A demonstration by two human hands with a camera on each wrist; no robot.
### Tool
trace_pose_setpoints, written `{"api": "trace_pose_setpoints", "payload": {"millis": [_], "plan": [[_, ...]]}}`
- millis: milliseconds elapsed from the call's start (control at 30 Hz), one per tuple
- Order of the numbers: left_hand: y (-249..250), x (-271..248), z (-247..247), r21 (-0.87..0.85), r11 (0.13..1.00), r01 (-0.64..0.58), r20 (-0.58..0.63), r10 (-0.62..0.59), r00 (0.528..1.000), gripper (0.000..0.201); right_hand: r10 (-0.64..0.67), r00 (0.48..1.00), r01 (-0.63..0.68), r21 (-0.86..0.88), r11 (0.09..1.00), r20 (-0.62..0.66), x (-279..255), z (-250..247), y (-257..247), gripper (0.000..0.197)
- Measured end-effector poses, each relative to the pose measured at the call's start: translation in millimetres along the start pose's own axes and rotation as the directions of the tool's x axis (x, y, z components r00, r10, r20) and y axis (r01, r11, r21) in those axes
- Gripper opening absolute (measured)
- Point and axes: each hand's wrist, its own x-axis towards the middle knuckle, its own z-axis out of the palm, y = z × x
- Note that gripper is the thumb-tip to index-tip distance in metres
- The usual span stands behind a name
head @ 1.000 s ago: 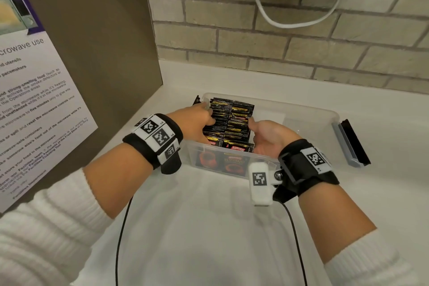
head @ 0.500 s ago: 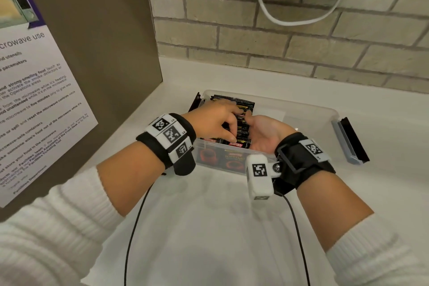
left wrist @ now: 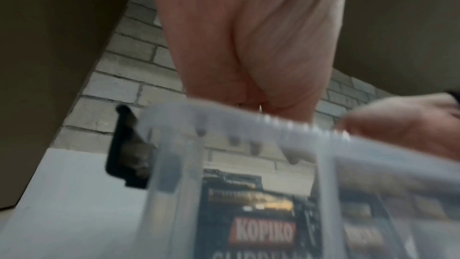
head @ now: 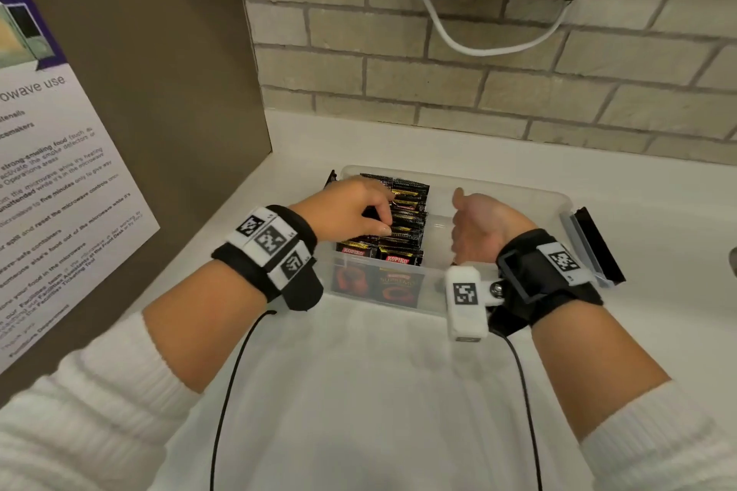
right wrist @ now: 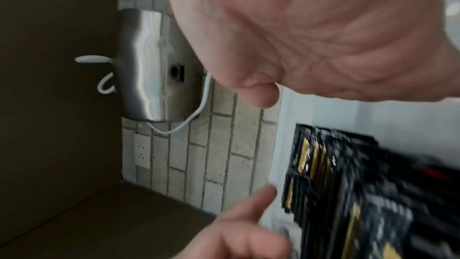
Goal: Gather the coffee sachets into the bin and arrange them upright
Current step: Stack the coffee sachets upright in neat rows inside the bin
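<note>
Fingers (head: 379, 217) of the left hand (head: 351, 207) curl down onto the tops of the Kopiko coffee sachets (head: 402, 219), though whether they pinch one is unclear.
Sachets stand upright in two rows at the left end of the clear plastic bin (head: 518, 199) on the white counter (head: 359, 391). Right hand (head: 478, 227) hovers just beside the rows, palm facing them, fingers relaxed, holding nothing.
</note>
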Motion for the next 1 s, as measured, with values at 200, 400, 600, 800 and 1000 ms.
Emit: {"api": "trace_pose_setpoints", "payload": {"millis": [200,400,600,800,1000], "plan": [[13,-13,-5,-0.312,0.947,0.071,-0.314,-0.174,0.933,0.009,-0.148,0.975,0.095,-0.298,0.950,-0.163,-21,-54,0,0.046],[23,-15,46,-0.106,0.993,0.056,-0.193,-0.076,0.978,0.034,-0.079,0.964,-0.225,-0.935,0.273,-0.255,-25,-67,17,0.059],[26,-14,47,0.012,0.991,0.134,-0.202,-0.129,0.971,0.043,0.002,0.980,-0.198,-0.979,0.043,-0.198,-16,-64,26,0.092],[26,-13,49,-0.013,0.988,0.154,-0.216,-0.153,0.964,0.043,-0.001,0.996,-0.091,-0.996,0.000,-0.091,-5,-46,31,0.081],[27,-13,48,-0.050,0.987,0.155,-0.205,-0.162,0.965,0.043,0.051,0.997,-0.060,-0.998,-0.024,-0.061,-6,-33,25,0.064]]}}
